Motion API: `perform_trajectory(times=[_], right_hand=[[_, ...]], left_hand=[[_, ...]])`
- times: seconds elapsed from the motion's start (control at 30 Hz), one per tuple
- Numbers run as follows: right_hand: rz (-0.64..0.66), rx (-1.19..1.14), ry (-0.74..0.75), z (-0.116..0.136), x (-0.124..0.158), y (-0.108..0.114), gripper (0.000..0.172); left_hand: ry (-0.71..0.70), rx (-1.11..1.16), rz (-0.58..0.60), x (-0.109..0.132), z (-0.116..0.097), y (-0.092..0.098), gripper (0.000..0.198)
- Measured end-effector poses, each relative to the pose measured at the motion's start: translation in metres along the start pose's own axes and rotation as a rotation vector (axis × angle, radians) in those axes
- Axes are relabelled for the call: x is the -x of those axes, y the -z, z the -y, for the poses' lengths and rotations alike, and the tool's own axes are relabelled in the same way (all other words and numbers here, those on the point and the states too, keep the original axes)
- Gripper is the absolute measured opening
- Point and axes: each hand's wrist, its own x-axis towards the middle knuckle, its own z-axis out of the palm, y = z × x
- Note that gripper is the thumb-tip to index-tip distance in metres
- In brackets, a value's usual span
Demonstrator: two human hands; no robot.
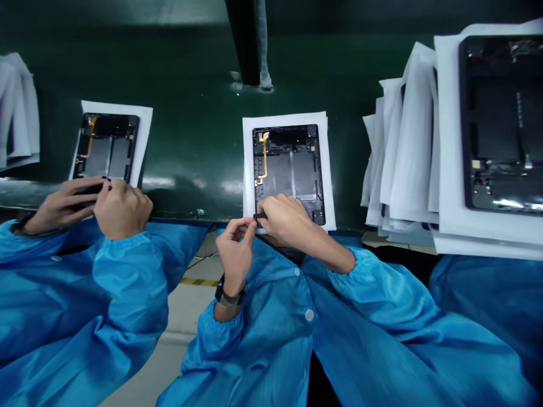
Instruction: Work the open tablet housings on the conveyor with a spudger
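Note:
An opened tablet [280, 169], its inside facing up with an orange ribbon cable [265, 161] along the left, lies on a white foam sleeve [330, 186] before me. Over the tablet's lower left part, my right hand [288, 217] is closed around a short, slim black piece [259, 216] whose kind I cannot make out. Just left of the tablet's lower corner, my left hand [237, 243] pinches with thumb and fingertips at the left end of that piece. What sits between those fingertips is too small to tell. Part of the tablet's lower edge is hidden behind my right hand.
A co-worker's hands [121, 209] work at another opened tablet [106, 141] on the left. On the right stand several white foam sleeves [409, 152] and a nearer black tablet housing [500, 130]. A dark post [244, 45] rises from the green table [190, 141].

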Motion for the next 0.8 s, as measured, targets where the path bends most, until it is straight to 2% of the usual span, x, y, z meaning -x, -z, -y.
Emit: perform_trajectory(times=[0.17, 0.43, 0.8], right_hand=[[-0.032, -0.012, 0.023, -0.003, 0.001, -0.004, 0.020], [-0.081, -0.034, 0.071, -0.016, 0.003, -0.011, 0.018], [-0.137, -0.178, 0.121, -0.028, 0.018, -0.018, 0.013]], left_hand=[[0.042, -0.060, 0.012, 0.001, 0.001, 0.001, 0.029], [0.097, 0.001, -0.050, 0.003, -0.017, -0.004, 0.034], [0.123, -0.023, -0.011, 0.001, -0.023, 0.003, 0.028]])
